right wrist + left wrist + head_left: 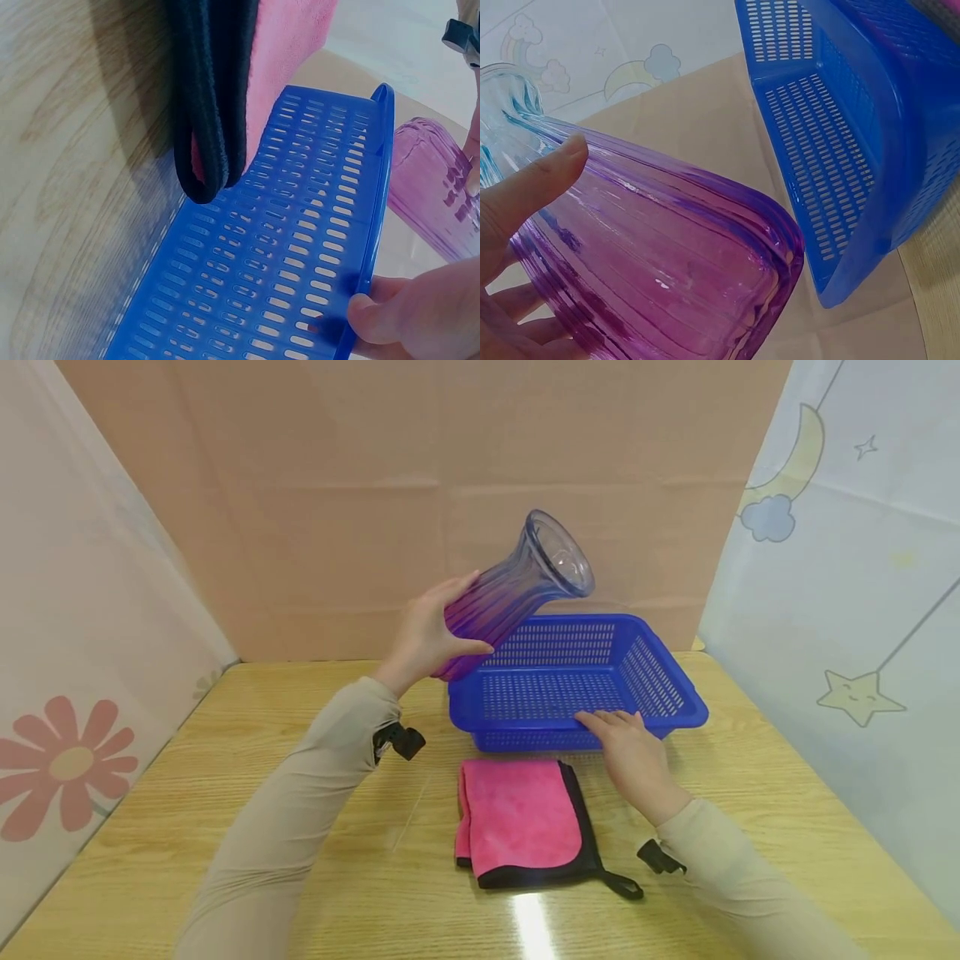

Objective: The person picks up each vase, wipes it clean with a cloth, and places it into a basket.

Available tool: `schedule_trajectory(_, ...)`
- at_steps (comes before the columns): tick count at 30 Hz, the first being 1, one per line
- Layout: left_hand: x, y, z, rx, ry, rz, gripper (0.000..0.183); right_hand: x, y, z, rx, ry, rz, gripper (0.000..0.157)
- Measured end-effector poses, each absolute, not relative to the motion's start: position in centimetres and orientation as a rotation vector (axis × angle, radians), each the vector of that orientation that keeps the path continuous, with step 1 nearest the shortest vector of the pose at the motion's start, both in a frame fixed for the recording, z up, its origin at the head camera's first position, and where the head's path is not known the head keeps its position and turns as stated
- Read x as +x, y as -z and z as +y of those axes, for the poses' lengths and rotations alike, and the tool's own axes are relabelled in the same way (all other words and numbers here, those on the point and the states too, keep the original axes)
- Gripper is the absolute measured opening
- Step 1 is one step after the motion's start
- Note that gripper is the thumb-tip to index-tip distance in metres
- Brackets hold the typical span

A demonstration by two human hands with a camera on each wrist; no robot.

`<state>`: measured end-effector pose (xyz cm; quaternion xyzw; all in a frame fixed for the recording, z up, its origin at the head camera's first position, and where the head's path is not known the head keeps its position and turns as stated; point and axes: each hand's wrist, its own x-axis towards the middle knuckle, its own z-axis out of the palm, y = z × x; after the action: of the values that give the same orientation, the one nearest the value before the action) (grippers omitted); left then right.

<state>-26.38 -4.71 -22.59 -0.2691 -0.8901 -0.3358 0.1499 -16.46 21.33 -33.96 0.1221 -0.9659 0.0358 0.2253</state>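
Note:
My left hand point(426, 633) grips a ribbed glass vase point(504, 597), thumb on one side and fingers on the other. The vase is purple toward its base and clear blue at the flared mouth. It is tilted, its mouth up and to the right, over the left end of a blue plastic basket point(540, 692). With thumb outside and fingers inside, my right hand point(633, 762) pinches the basket's front rim. In the left wrist view, the purple base of the vase point(682, 262) overlaps the basket's edge.
A folded pink cloth point(521, 818) with black edging and a hanging loop lies in front of the basket on the wooden table point(360, 877). Behind stands a plain peach backdrop point(315, 527), with printed sheets point(847, 610) at the sides.

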Motion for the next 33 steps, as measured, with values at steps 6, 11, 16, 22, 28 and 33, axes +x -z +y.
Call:
schedule_trajectory(6, -26.8, 22.7, -4.2, -0.816, 0.89, -2.571, 0.093, -16.5, 34.1, 21.1, 0.338, -0.109, -2.661, 0.045)
schedule_trajectory(11, -26.9, 22.7, -3.7, -0.846, 0.858, -2.584, 0.093, -16.4, 34.0, 20.9, 0.327, -0.117, -2.666, 0.045)
schedule_trajectory(16, -27.3, 22.7, -3.1, -0.86, 0.843, -2.592, 0.092, -16.4, 34.0, 20.8, 0.324, -0.123, -2.685, 0.045)
schedule_trajectory(22, -28.1, 22.9, -2.2, -0.893, 0.797, -2.597, 0.091, -16.4, 34.1, 20.9, 0.329, -0.12, -2.689, 0.045)
schedule_trajectory(28, -28.7, 22.9, -1.4, -0.915, 0.745, -2.593, 0.09, -16.4, 34.1, 20.9, 0.327, -0.11, -2.681, 0.045)
schedule_trajectory(33, -29.1, 22.9, -0.9, -0.927, 0.727, -2.596, 0.09, -16.4, 34.1, 20.9, 0.327, -0.106, -2.682, 0.044)
